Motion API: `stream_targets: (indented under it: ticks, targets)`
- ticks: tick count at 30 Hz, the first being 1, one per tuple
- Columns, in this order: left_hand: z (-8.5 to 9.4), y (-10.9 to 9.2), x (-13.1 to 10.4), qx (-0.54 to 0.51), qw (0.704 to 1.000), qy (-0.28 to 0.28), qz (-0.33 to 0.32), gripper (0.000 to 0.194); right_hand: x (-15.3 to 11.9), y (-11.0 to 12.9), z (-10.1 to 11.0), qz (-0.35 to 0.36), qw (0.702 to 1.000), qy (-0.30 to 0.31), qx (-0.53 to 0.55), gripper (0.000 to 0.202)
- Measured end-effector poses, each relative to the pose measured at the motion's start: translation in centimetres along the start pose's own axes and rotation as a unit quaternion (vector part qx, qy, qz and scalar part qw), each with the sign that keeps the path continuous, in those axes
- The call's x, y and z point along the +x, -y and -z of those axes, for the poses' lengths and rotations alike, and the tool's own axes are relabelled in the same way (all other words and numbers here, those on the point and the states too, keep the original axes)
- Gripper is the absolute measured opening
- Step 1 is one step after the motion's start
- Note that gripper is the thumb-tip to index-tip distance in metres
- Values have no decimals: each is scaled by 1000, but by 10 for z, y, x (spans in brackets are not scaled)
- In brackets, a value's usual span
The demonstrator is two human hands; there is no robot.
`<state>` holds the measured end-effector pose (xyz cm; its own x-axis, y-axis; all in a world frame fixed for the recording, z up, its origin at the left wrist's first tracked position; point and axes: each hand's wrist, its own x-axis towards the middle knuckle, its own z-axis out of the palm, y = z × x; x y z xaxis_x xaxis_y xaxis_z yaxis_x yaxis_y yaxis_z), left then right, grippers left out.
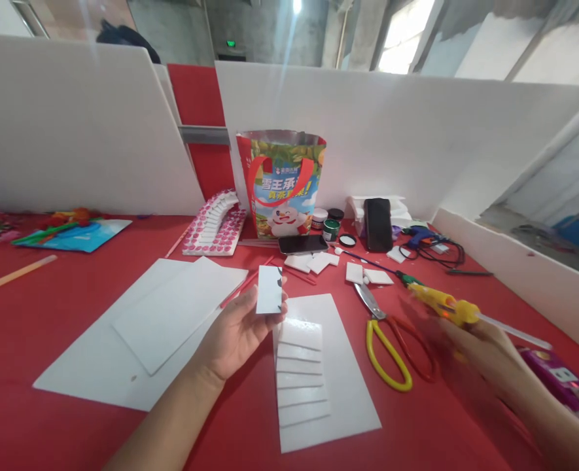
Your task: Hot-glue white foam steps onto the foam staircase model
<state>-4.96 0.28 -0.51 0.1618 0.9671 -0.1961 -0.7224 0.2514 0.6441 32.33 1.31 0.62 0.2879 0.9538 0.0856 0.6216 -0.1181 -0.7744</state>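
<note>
A small white rectangular piece (269, 289) with dark marks along its right edge is held up in my left hand (240, 333), between thumb and fingers. Just below it, several white strips (299, 379) overlap like steps on a white sheet (350, 392). On the right, my right hand (480, 343), slightly blurred, is wrapped round a yellow glue gun (446, 304) with a clear glue stick out of its back; its green-tipped nozzle points left. Scissors (377, 314) with yellow and red handles lie between the strips and the glue gun.
Large white sheets (93, 353) lie at left. Behind stand a colourful bag (284, 190), a stepped arch on a pink-patterned base (215, 226), a phone (303, 244), an upright phone (378, 226), paint jars (331, 229) and loose white pieces (321, 261). A purple package (559, 379) is at right.
</note>
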Motion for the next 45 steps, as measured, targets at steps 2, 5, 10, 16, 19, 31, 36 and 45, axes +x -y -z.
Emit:
stream_targets:
  ticks: [2,5,10,16,19,31,36,45]
  targets:
    - [1,-2,0,0,1000,1,4,29,-10,14,7,-12,1000,10,-1,29]
    - [2,-2,-1,9,1000,6,6,28,-24,51,4,33,995,70,67,31]
    - [2,1,2,37,999,8,2,31,-29,122,-45,109,947,230,194,30]
    - [8,1,7,58,998,-6,-10,25,-31,122,-97,128,898,328,264,25]
    - [10,2,10,61,998,-5,-8,27,-29,102,-105,124,899,335,254,29]
    - [11,2,4,119,991,54,21,26,-31,99,-100,124,914,328,204,39]
    - [11,3,3,134,988,70,24,29,-34,95,-100,110,913,337,200,43]
    - [10,2,3,124,990,54,28,27,-33,98,-101,131,908,304,258,35]
